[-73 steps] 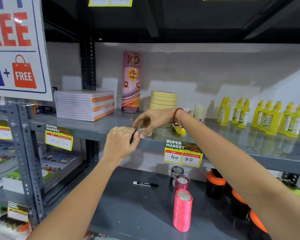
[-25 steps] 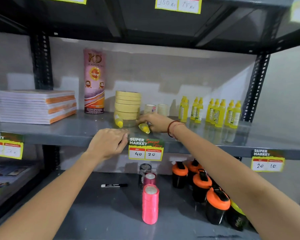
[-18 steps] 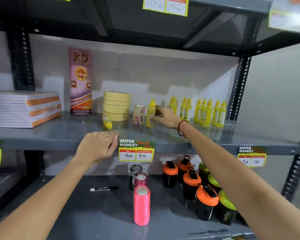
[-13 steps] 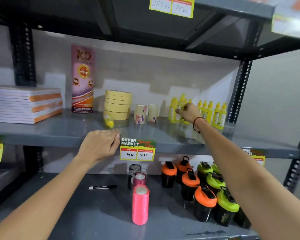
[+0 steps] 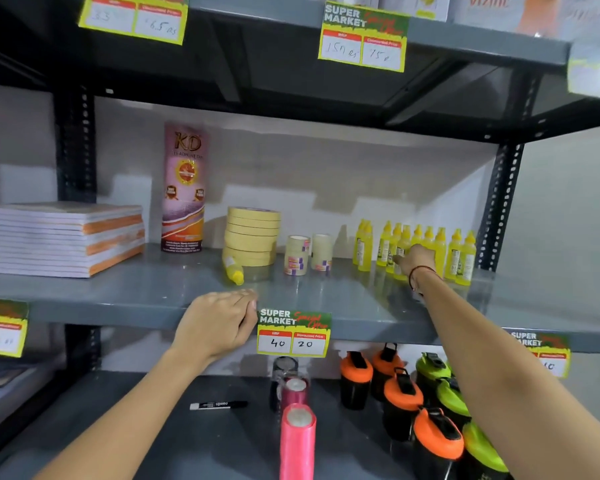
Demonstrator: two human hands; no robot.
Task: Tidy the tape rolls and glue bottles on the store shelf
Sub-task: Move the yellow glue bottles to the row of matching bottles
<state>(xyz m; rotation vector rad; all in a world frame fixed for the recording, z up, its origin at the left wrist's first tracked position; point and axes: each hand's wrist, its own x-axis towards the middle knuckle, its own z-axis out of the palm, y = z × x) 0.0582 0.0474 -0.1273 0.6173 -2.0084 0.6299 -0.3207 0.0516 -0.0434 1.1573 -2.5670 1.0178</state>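
A tall stack of yellow tape rolls [image 5: 252,237] stands mid-shelf on the grey shelf [image 5: 118,292]. One yellow glue bottle [image 5: 234,271] lies on its side against the stack's front. Two short stacks of small tape rolls [image 5: 297,254] stand just to the right. Farther right is a row of upright yellow glue bottles [image 5: 461,254]. My right hand [image 5: 417,259] reaches into that row, its fingers closed around a front bottle [image 5: 400,258]. My left hand [image 5: 219,323] rests on the shelf's front edge with its fingers curled and nothing visible in them.
A pile of notebooks [image 5: 63,237] and a tall pink KD tube [image 5: 184,188] stand at the left. Price tags [image 5: 293,334] hang on the shelf's front edge. Below are pink ribbon rolls [image 5: 297,441], a black marker [image 5: 219,405] and orange and green shaker bottles [image 5: 437,441].
My right hand picked a fallen glue bottle up from beside the tape stack and carried it right into the bottle row. The left hand has stayed on the shelf edge.
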